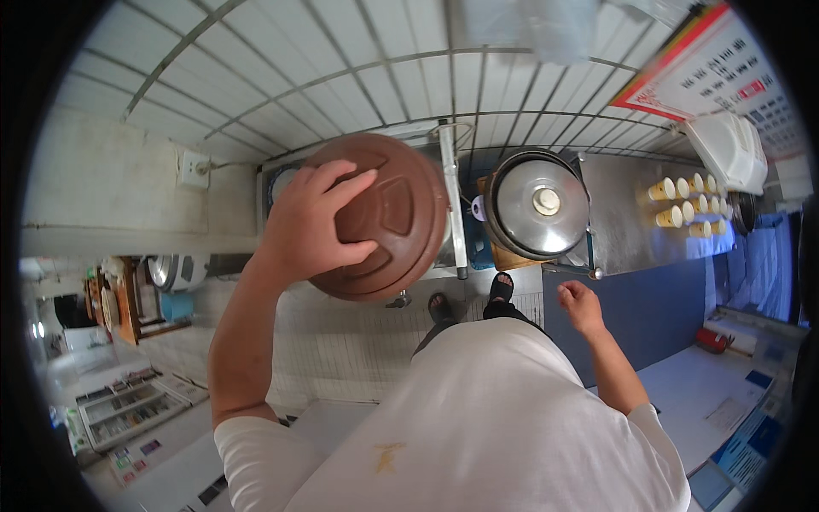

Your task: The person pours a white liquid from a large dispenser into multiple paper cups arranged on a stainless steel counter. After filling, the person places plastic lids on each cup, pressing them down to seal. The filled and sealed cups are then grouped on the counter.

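A large round brown lid [418, 230] with moulded recesses lies in front of me on the left. Over its left part spreads my left hand [311, 222], with thumb and fingers apart and pointing toward the lid's middle. Whether the fingertips press on the lid I cannot tell, and what stands under the lid is hidden. My right hand [582, 307] hangs in the air to the right of my body, fingers loosely curled with nothing visible in them. Beyond it, a dark pot [503, 243] carries a shiny metal lid [525, 222] with a pale knob.
A steel counter [618, 205] runs right of the pot, holding several pale yellow cups [670, 216]. A white plastic container [725, 154] stands behind them. Between the brown lid and the pot is a metal rail [454, 205]. A wall socket [194, 169] is at left.
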The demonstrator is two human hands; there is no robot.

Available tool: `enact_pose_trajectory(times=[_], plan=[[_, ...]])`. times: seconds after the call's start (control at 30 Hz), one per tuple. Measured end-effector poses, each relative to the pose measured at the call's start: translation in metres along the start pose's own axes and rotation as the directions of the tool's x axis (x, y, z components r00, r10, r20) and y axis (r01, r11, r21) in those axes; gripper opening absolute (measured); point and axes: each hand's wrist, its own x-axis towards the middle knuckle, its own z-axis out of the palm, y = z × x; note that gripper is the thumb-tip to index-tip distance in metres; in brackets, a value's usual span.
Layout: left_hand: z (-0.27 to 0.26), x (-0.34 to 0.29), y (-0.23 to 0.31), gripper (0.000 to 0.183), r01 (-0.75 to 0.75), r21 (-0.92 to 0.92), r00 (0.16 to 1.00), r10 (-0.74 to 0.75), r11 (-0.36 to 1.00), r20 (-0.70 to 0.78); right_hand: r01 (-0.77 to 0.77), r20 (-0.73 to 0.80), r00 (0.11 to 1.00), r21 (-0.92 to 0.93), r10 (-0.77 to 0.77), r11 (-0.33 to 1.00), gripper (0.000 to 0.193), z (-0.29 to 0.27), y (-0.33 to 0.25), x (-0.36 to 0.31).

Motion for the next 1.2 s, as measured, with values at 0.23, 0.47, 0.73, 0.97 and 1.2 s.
enact_pose_trajectory(times=[0.23,0.47,0.73,0.97,1.2], plan=[[0.006,-0.004,0.006,0.069,0.142,-0.057,0.975,-0.149,0.988,-0.165,0.053,0.033,0.998,-0.122,-0.050,0.991,0.027,-0.004,-0.021,0.009],[-0.046,-0.006,-0.017,0.068,0.276,-0.759,0.809,-0.569,0.589,-0.148,0.146,0.074,0.988,-0.220,-0.133,0.965,0.028,0.008,-0.040,0.004],[-0.004,-0.005,0.011,0.072,0.284,-0.114,0.935,-0.302,0.952,-0.188,0.134,0.059,0.991,-0.278,-0.122,0.951,0.029,0.020,-0.038,-0.021],[0.011,-0.011,0.011,0.078,0.183,-0.015,0.982,-0.184,0.983,-0.054,-0.009,-0.026,1.000,-0.251,0.002,0.968,0.031,0.032,-0.015,-0.065],[-0.002,-0.010,-0.009,0.077,-0.121,0.111,0.988,0.109,0.986,0.108,-0.156,-0.081,0.987,-0.206,0.141,0.966,0.032,0.056,0.020,-0.122]])
